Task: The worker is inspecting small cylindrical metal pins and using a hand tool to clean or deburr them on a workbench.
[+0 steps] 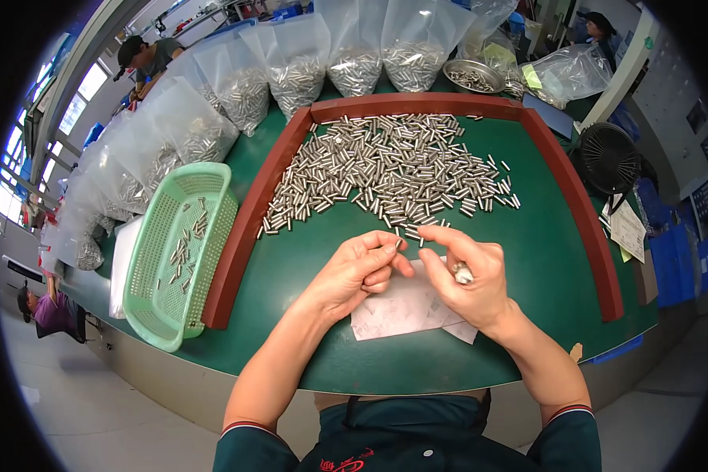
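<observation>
My left hand [358, 273] is closed, with a small shiny metal pin [399, 245] pinched at its fingertips. Close to its right, my right hand [480, 285] is curled, with another metal pin [421, 239] between thumb and forefinger. A crumpled white wad [463, 274], too small to identify, is tucked in the right palm. Beneath both hands lies a marked sheet of pale paper [395, 313] on the green tabletop [330, 366]. Just beyond the fingertips spreads a large heap of similar metal pins [393, 161].
A dark red raised border [244, 228] encloses the heap on three sides. Left of it stands a green perforated basket [144, 250] holding some pins. Pin-filled clear bags [299, 67], a metal bowl [499, 79] and a black fan [608, 157] line the edges. Other people [153, 59] sit farther off.
</observation>
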Demonstrator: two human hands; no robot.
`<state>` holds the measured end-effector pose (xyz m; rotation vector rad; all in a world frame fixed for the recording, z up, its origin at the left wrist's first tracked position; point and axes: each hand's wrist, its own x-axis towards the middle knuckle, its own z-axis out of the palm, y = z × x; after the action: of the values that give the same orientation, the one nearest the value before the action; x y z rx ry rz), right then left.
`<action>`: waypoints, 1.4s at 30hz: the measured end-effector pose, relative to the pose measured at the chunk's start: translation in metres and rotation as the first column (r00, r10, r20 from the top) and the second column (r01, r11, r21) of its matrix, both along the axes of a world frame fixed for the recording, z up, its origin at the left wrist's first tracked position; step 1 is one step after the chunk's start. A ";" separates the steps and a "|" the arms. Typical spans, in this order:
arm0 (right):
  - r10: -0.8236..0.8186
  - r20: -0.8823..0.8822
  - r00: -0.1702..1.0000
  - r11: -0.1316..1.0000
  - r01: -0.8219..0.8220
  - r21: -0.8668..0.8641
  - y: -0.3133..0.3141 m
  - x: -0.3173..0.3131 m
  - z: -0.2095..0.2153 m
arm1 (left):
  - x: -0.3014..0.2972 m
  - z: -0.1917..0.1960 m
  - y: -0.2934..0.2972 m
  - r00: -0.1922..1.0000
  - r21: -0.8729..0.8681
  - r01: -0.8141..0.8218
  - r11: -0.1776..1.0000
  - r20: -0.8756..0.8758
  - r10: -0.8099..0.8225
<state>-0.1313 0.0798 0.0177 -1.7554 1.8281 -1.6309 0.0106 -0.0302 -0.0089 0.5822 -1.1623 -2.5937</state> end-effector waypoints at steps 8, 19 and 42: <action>0.022 -0.141 0.990 1.000 -0.023 -0.003 -0.005 -0.003 -0.017 | -0.004 -0.002 0.005 1.000 -0.094 0.015 0.995 0.011 -0.014; -0.068 -0.225 0.972 0.997 0.062 -0.035 0.005 -0.001 0.004 | 0.003 0.001 0.011 0.999 -0.057 0.049 0.997 -0.008 -0.050; -0.636 -0.766 -0.094 -0.636 0.626 0.451 0.660 -0.108 -0.111 | -0.009 0.016 0.031 0.983 0.110 -0.089 0.990 0.171 0.069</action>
<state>-0.2390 0.7403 -0.0933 0.7729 3.1809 0.1135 0.0020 0.0012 0.0069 0.8682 -1.0148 -2.5991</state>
